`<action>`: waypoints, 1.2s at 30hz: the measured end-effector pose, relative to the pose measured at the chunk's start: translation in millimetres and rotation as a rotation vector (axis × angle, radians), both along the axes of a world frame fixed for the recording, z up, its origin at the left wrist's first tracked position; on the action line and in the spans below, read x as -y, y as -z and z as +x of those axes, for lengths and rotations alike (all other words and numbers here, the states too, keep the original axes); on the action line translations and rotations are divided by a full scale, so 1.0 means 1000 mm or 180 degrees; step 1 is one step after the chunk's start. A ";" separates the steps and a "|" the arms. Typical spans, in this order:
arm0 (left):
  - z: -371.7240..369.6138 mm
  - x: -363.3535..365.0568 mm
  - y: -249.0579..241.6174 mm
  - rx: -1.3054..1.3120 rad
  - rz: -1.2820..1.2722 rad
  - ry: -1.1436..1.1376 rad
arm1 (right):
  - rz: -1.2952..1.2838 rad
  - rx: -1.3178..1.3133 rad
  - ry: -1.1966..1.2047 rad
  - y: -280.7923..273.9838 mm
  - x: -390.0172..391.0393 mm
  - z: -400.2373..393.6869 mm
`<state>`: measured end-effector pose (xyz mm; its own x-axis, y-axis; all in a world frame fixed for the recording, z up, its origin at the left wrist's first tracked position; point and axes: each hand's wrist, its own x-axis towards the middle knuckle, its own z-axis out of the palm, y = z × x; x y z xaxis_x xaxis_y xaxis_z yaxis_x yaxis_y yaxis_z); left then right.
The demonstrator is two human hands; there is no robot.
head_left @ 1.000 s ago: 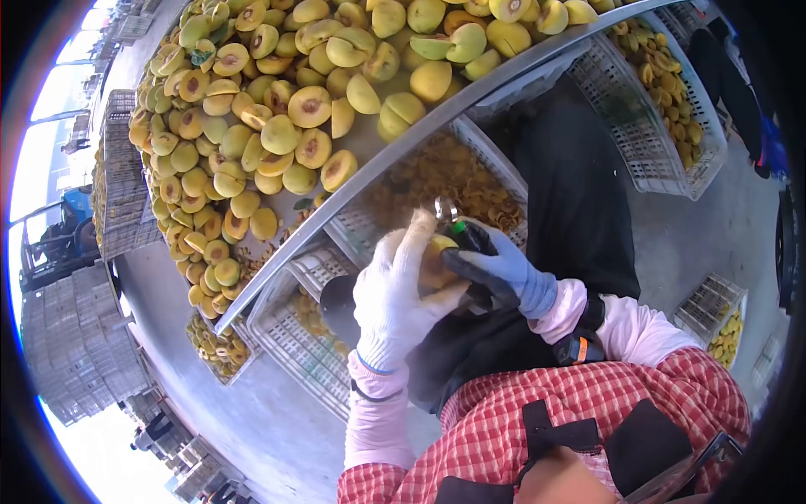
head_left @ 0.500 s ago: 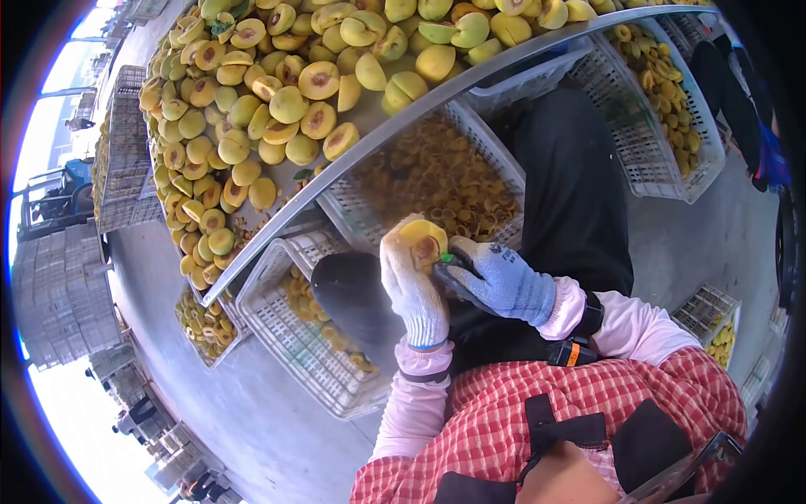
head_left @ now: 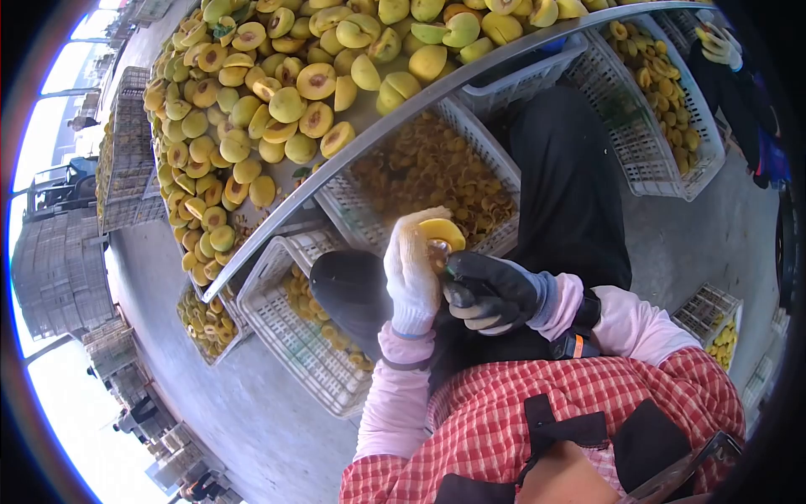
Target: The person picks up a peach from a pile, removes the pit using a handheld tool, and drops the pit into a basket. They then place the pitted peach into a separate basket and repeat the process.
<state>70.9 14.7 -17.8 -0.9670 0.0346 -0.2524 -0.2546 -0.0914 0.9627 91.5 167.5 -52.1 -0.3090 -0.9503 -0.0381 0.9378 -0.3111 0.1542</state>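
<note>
My left hand, in a white knit glove, is closed around a yellow peach half held over my lap. The half is tilted, with its flesh edge showing above my fingers. My right hand, in a blue glove with a black coated palm, is wrapped around a small green-handled pitting tool. Its metal end is against the cut side of the peach half. My fingers hide most of the handle. Below and beyond my hands stands a crate holding many small brownish fruit scraps.
Halved peaches are heaped on a metal-edged table ahead. A white crate with fruit pieces is beside my left knee. Another fruit crate stands at the right. Another person's gloved hand shows at upper right. Stacked crates are at far left.
My right hand has rolled over, bringing its black palm side into view. The peach half has tipped so its cut face shows less. Another person's gloved hand has appeared at upper right.
</note>
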 end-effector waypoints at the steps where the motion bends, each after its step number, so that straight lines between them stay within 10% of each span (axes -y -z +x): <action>1: -0.002 0.003 -0.002 0.0142 -0.0030 0.0295 | -0.0495 0.0180 0.0039 0.005 0.004 0.002; 3: 0.003 -0.012 0.025 0.1151 0.1668 -0.0460 | -0.1494 0.0526 0.0114 0.012 0.012 0.002; 6: 0.027 0.012 0.038 0.1630 0.1823 -0.1412 | -0.1525 0.0794 0.0515 0.026 0.009 -0.005; 9: 0.019 0.078 0.016 -0.0170 -0.0659 -0.2733 | -0.0857 0.0856 0.0441 0.035 0.000 -0.008; 13: 0.012 0.181 0.012 0.0508 -0.5609 -0.1290 | 0.0266 0.0344 0.0142 0.029 0.004 -0.013; 17: -0.076 0.087 -0.025 -0.0535 -0.3725 -0.1194 | 0.1320 0.0008 0.0119 0.018 0.010 -0.023; 24: -0.207 0.051 -0.006 0.0243 -0.4180 0.0919 | 0.2663 -0.0451 0.0557 0.002 -0.001 -0.036; 31: -0.149 0.031 -0.010 -0.0797 -0.1777 -0.0193 | 0.2878 -0.1036 0.1509 -0.011 -0.013 -0.050; 36: -0.068 -0.011 -0.003 -0.0288 -0.0843 -0.0423 | 0.3714 -0.3075 0.2734 -0.018 0.005 -0.047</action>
